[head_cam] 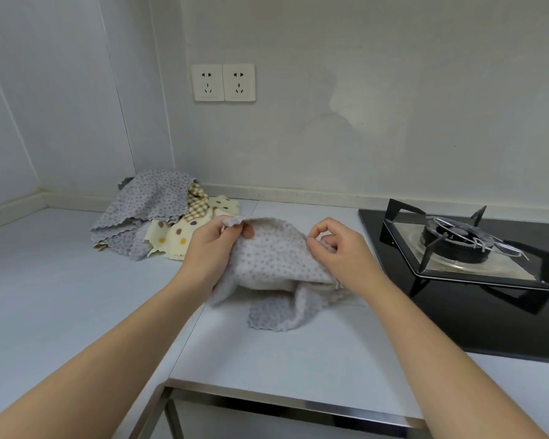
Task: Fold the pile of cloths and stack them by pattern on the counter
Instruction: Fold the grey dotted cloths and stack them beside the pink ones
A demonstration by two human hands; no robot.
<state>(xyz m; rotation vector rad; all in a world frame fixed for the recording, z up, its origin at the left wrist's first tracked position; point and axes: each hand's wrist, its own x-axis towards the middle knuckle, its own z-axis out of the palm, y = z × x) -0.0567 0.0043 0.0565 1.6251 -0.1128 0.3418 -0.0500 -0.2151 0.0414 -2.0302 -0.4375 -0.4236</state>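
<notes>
While the grey dotted cloth is stretched between them, the left hand pinches one corner and the right hand pinches the opposite edge. The held edge therefore runs side to side from hand to hand, with the rest sagging below onto the counter. The unfolded pile lies beyond the left hand, nearer it than the right.

Hob cut off at right! At the worktop's back edge, the pile's grey cloth buries most of the checked cloth; the held cloth hides its own underside.
</notes>
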